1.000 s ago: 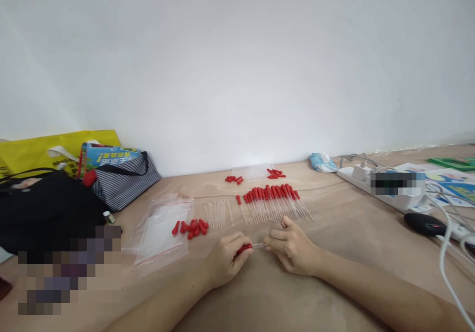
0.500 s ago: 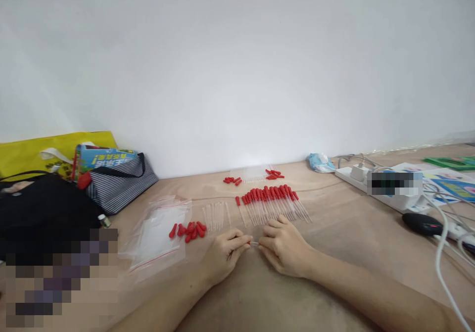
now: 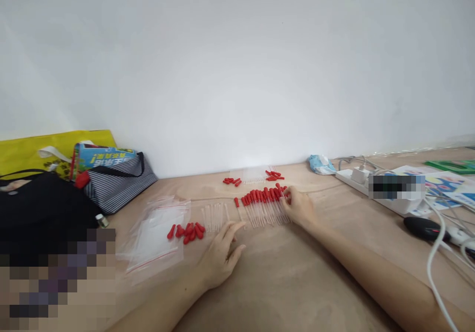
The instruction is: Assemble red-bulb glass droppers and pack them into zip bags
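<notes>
A row of clear droppers with red bulbs [image 3: 256, 196] lies across the middle of the table. My right hand [image 3: 298, 207] is at the row's right end, its fingers pinched around a clear dropper tube whose bulb is by the fingertips. Nearer the front, my left hand [image 3: 223, 257] holds nothing, fingers apart, just below several loose clear tubes [image 3: 213, 217]. Loose red bulbs [image 3: 188, 232] lie left of it, partly on clear zip bags [image 3: 156, 235]. One dropper with a red bulb [image 3: 236, 202] lies slightly left of the row.
More red bulbs [image 3: 274, 175] and thin tubes lie near the wall. A blue packet [image 3: 321, 165], a white power strip [image 3: 393, 198], a black mouse-like object [image 3: 423, 227] and cables are on the right. A striped bag [image 3: 120, 183] and black bag [image 3: 44, 208] stand left.
My hands have separated. My right hand has moved up and right to the row's end with a dropper; my left hand has let go and opened, shifting slightly left.
</notes>
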The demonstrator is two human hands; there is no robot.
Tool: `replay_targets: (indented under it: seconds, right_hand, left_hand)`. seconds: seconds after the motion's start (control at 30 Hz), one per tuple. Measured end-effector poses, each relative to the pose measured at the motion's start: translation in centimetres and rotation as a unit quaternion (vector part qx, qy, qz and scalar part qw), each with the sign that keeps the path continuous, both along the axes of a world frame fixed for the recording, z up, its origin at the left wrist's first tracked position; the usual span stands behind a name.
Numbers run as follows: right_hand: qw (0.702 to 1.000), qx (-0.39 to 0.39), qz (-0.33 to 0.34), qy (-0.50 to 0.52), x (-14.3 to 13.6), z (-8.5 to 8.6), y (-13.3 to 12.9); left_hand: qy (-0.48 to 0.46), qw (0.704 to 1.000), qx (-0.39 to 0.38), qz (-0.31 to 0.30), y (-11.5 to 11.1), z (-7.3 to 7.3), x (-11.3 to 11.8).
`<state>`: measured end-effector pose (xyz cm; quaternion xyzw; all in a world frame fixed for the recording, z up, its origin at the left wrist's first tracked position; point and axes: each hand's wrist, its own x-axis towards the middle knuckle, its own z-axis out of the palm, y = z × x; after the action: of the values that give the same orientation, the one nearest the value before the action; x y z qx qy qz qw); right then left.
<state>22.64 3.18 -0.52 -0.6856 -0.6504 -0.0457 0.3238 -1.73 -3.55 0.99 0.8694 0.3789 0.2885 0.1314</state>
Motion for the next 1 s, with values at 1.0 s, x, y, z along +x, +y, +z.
replay_targets:
  seconds: [1.0]
  right_hand:
    - [0.983,-0.109,0.111,-0.094,-15.3,2.1,-1.2]
  left_hand:
    - [0.176,0.953,-0.191,0.157,6.4,6.2,-10.8]
